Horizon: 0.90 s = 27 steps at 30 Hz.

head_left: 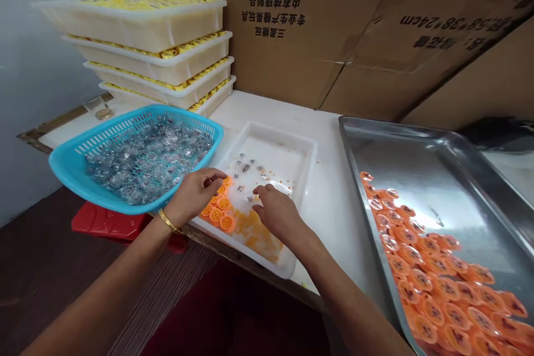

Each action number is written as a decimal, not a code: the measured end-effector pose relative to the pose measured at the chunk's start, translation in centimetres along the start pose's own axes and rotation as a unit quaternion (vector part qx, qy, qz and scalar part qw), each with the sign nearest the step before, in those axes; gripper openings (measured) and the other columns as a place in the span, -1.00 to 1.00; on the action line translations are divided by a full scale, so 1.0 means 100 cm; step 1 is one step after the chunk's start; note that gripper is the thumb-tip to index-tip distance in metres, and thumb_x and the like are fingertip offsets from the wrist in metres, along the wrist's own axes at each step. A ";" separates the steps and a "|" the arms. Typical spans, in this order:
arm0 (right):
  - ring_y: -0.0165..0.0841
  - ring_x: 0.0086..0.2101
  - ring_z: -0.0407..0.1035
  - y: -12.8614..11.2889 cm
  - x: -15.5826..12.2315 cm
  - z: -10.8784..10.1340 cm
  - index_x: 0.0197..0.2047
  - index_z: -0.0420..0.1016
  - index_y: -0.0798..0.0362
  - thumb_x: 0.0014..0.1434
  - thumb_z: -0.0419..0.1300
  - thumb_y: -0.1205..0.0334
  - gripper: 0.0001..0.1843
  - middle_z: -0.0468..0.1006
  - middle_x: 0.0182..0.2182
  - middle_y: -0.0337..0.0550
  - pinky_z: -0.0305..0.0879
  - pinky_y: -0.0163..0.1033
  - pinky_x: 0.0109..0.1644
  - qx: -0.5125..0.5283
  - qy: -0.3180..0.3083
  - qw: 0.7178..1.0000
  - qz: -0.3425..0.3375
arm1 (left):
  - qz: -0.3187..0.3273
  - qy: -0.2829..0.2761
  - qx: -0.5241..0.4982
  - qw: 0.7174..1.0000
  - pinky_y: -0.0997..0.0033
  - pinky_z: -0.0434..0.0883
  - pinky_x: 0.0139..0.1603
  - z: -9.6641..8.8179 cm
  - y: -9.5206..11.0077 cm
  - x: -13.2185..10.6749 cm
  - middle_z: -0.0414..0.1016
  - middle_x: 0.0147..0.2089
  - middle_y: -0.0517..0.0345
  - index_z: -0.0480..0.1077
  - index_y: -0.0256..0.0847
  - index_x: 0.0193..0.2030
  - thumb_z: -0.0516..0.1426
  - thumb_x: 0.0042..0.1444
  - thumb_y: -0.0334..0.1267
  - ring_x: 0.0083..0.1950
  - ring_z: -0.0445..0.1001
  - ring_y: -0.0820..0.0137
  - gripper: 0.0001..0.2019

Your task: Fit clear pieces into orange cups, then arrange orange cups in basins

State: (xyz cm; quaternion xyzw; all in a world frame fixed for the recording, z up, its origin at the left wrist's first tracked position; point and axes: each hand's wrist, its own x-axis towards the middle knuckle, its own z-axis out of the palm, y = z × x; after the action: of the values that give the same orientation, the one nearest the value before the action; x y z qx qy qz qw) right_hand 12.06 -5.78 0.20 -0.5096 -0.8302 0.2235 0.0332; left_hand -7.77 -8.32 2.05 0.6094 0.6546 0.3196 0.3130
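Observation:
A shallow white tray (271,132) lies in front of me. Several small orange cups (223,203) with orange bits inside stand together at its left side. My left hand (194,193), with a gold bracelet at the wrist, reaches over these cups, thumb and forefinger close together; whatever is between the tips is too small to make out. Over the tray's middle is my right hand (278,212), its thumb and forefinger apart and no object visible in them. Small clear pieces with dark marks (246,167) are scattered beyond the hands. Loose orange bits (256,233) cover the tray's near part.
A blue basket (69,164) of clear plastic pieces (154,156) stands left, above a red stool (106,222). Behind it are stacked white trays (137,28) and a clear cup (100,108). A metal tray (400,161) holds orange sealed cups (438,283). Cardboard boxes (292,61) line the back.

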 end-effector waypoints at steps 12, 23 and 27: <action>-0.26 -0.26 0.43 -0.026 -0.001 0.022 -0.08 0.42 0.02 0.09 0.14 0.32 -0.71 0.49 -0.19 -0.07 0.18 -0.25 -0.32 -0.007 -0.107 0.991 -0.075 | 0.013 -0.012 0.010 1.000 0.46 0.39 -0.40 0.000 -0.006 -0.003 0.52 -0.20 0.05 0.47 -0.23 -0.13 0.02 0.13 -0.15 -0.39 0.44 0.43 -0.69; -0.24 -0.30 0.43 -0.020 -0.014 0.014 -0.21 0.40 0.03 0.15 0.10 0.11 -0.79 0.51 -0.22 -0.07 0.15 -0.25 -0.39 -0.027 -0.044 0.999 -0.017 | 0.004 -0.048 0.000 0.999 0.44 0.36 -0.42 0.010 0.002 -0.007 0.51 -0.33 0.09 0.48 -0.22 -0.17 0.03 0.10 -0.14 -0.45 0.42 0.42 -0.71; -0.28 -0.37 0.42 -0.006 -0.028 0.005 -0.23 0.39 0.01 0.16 0.09 0.05 -0.77 0.52 -0.27 -0.14 0.11 -0.26 -0.42 -0.020 0.041 0.998 0.046 | -0.016 -0.066 -0.028 0.997 0.46 0.34 -0.46 0.036 0.011 -0.014 0.47 -0.44 0.12 0.45 -0.24 -0.10 0.03 0.12 -0.07 -0.46 0.43 0.39 -0.65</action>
State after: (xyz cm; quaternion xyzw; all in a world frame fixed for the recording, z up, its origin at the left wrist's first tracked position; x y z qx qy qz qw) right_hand 12.78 -8.58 0.48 -0.5566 -0.8082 0.1868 0.0468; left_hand -4.17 -9.53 0.82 0.6093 0.6335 0.2918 0.3772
